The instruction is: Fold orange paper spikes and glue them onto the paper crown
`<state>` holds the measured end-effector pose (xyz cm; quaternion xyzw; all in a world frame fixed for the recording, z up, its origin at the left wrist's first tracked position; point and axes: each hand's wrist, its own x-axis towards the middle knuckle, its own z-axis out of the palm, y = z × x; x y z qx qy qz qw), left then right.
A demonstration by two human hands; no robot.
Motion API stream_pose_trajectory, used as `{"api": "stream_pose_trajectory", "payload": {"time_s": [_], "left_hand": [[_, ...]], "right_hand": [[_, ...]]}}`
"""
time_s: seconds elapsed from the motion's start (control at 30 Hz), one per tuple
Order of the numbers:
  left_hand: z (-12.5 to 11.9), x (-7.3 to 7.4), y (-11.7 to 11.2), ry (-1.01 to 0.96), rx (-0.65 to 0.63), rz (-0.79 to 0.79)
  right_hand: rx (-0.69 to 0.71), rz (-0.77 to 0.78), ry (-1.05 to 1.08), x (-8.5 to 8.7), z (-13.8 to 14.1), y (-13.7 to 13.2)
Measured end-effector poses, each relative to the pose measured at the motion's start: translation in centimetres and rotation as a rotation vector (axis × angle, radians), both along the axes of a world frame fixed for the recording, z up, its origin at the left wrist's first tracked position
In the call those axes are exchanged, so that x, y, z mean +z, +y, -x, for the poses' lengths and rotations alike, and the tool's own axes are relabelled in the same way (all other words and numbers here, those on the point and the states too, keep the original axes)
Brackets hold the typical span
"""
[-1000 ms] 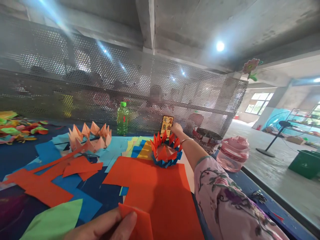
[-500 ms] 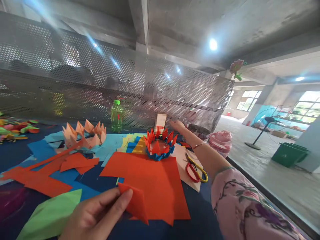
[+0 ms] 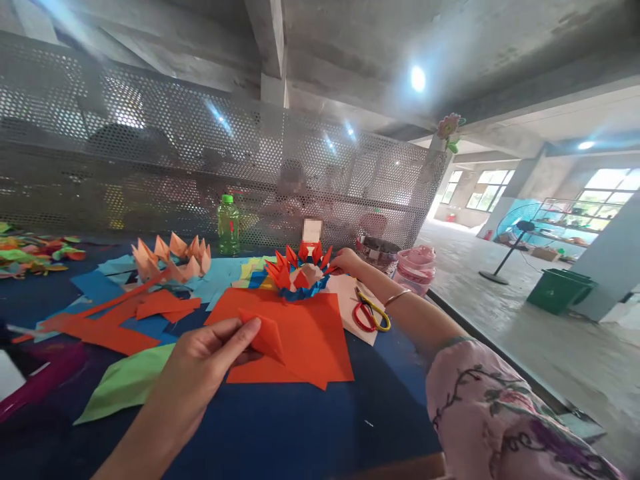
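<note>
My left hand (image 3: 213, 343) is closed, pinching a folded orange paper piece (image 3: 267, 333) between thumb and fingers. Below that piece lies a large orange sheet (image 3: 315, 340). My right hand (image 3: 347, 260) reaches across to the right rim of a red and blue paper flower (image 3: 303, 291). Its fingers look bent together beside the petals; whether they grip the flower or something behind it is hidden. Under my right forearm, scissors (image 3: 371, 313) with red and yellow handles rest on a pale pink sheet (image 3: 345, 293).
A peach paper ring of points (image 3: 145, 260) stands at the left among orange scraps (image 3: 100, 327) and a green sheet (image 3: 125, 380). Behind are a green-capped bottle (image 3: 229, 227) and a perforated metal screen (image 3: 190, 180). Pink containers (image 3: 416, 267) stand near the table's right edge.
The view has shifted, so the table things sit higher and mostly further left. My right hand has come down to the flower's right rim. My left hand keeps its pinch on the folded orange paper.
</note>
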<state>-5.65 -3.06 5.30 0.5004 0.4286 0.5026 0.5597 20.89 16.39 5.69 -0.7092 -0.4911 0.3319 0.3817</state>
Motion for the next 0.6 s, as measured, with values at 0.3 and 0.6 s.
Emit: {"api": "stream_pose_trajectory", "payload": {"time_s": [0.3, 0.6], "left_hand": [[0.8, 2.8, -0.5, 0.012, 0.006, -0.095], [-0.1, 4.2, 0.7, 0.057, -0.024, -0.251]], "right_hand": [[0.172, -0.031, 0.179, 1.3, 0.8, -10.0], [0.210, -0.083, 0.035, -1.6, -0.8, -18.1]]}}
